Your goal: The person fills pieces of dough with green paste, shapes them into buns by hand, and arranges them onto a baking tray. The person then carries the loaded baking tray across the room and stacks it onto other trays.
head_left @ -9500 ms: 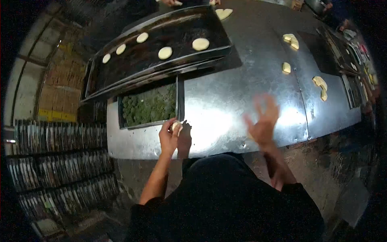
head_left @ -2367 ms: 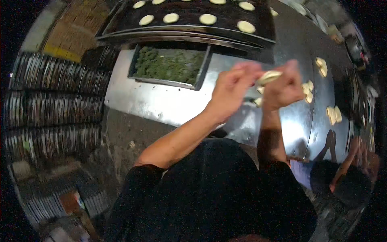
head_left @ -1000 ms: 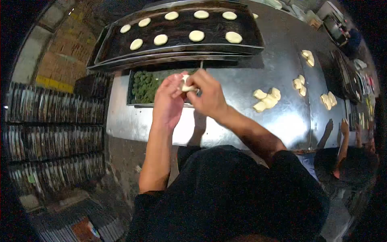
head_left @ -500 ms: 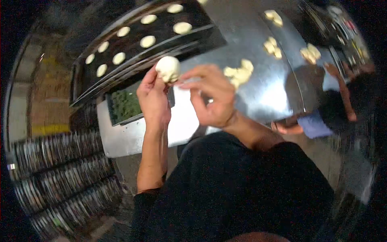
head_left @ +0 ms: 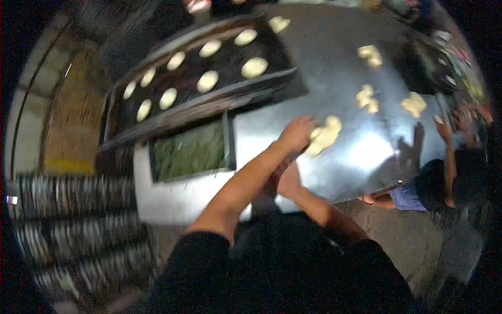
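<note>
My left hand (head_left: 297,133) reaches across the steel table to the near end of a pile of pale dough pieces (head_left: 325,137). Its fingers are curled down at the pile's left edge, and blur hides what is under them. Below it, my right hand (head_left: 288,180) is close to my body, partly behind the left forearm; its fingers are hidden. The dough ball held earlier is not visible. To the left, a dark baking tray (head_left: 196,111) carries several flat round dough pieces (head_left: 207,81) in two rows.
A shallow bin of green chopped filling (head_left: 191,152) sits in front of the tray. More dough clusters (head_left: 367,98) lie on the steel table (head_left: 324,63). At the right edge another person's arm (head_left: 445,133) reaches over the table. Racks (head_left: 78,225) stand at lower left.
My left hand has gone from beside the tray, where it held a dough ball, rightward to the dough pile. My right hand has drawn down toward my body. The view has shifted.
</note>
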Demonstrator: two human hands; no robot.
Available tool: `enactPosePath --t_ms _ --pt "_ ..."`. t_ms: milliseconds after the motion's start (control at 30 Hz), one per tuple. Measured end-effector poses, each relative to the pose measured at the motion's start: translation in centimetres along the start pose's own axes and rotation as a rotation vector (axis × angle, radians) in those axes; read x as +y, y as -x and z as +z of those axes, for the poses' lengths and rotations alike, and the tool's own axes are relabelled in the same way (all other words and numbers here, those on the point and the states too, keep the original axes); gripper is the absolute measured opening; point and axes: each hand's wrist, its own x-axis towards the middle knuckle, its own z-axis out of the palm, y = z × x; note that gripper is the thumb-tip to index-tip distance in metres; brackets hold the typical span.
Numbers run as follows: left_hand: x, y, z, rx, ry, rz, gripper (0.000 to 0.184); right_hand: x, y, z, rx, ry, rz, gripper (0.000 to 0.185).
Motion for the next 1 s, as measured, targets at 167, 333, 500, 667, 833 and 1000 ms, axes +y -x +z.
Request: enactPosePath --t_ms 167,333,500,667,833,1000 --pt "-1.8 -3.6 7.3 -0.419 1.063 -0.573 0.028 4.7 1.0 -5.3 -0.014 0.313 -0.132 0.019" --pt "-2.4 -2.9 5.9 -0.036 0.224 -0.25 0.039 3.4 -0.5 2.2 0.195 -0.701 0.143 0.024" --pt "-5.3 2.0 -0.1 0.156 -0.34 -0.424 0.023 4.2 -0.5 -1.9 0.174 0.125 -0.143 0.018" --pt "-3.2 8.1 -5.3 0.4 -0.019 -0.513 0.029 0.7 0.6 -0.5 0.121 0.064 -0.187 0.018" --pt "1.4 14.7 -9.1 0.538 0.213 -0.519 0.033 3.0 2.0 -1.9 0.327 0.241 -0.165 0.009" --pt "3.5 20.3 -10.9 0.551 0.238 -0.651 0.039 4.0 -1.5 1.2 -0.235 -0.059 0.148 0.011"
